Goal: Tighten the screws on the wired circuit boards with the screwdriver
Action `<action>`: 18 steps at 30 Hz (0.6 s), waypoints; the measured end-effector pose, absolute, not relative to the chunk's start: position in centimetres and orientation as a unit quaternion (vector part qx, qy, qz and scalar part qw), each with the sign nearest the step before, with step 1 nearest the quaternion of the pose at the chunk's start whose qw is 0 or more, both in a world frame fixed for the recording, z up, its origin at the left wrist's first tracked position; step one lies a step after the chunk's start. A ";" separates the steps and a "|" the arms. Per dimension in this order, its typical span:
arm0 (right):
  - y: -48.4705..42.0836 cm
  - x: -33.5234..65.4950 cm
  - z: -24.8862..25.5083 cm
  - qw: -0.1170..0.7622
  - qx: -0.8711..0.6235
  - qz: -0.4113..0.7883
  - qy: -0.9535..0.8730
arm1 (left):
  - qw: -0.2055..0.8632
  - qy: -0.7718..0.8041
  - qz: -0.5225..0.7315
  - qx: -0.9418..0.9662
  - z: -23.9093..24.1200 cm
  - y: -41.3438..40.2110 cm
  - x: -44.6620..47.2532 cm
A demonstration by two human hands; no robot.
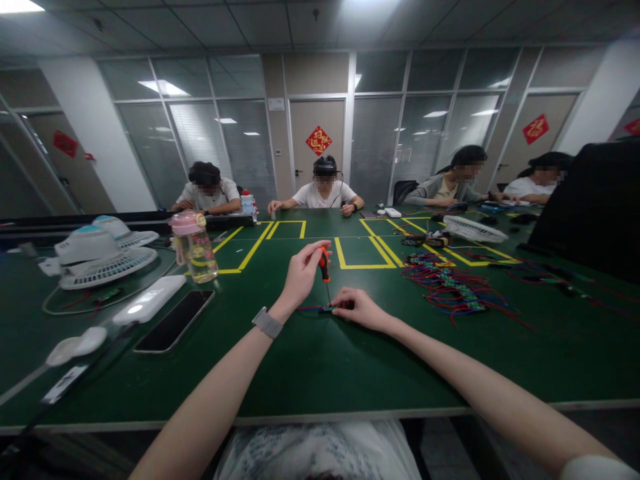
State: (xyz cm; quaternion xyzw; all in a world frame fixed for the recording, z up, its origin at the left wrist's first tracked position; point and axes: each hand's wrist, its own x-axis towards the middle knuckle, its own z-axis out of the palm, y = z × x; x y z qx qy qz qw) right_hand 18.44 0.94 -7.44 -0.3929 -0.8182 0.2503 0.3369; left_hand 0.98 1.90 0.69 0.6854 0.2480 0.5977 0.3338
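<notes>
My left hand (303, 270) is closed around the orange and black handle of a screwdriver (325, 265), which stands nearly upright. Its thin shaft points down to a small green circuit board (326, 310) on the green table, and the tip appears to touch the board. Thin red and blue wires trail left from the board. With pinched fingers, my right hand (361, 309) holds the board's right end against the table. A watch with a grey band is on my left wrist.
A pile of wired circuit boards (457, 283) lies on the right. To the left are a phone (175, 322), a white power strip (150, 299), a pink-lidded bottle (196, 250) and white fans (107, 260). Yellow tape (367, 267) marks the table. Several people sit opposite; a dark monitor (590, 207) stands right.
</notes>
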 end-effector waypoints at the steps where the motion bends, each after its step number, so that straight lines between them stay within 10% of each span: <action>1: 1.0 18.5 -7.5 0.336 -0.389 0.246 -0.822 | 0.321 0.255 0.602 0.685 0.7 1.6 1.2; 18: 0.4 18.4 -7.2 0.332 -0.392 0.221 -0.829 | 0.208 0.296 0.628 0.689 0.1 1.2 1.4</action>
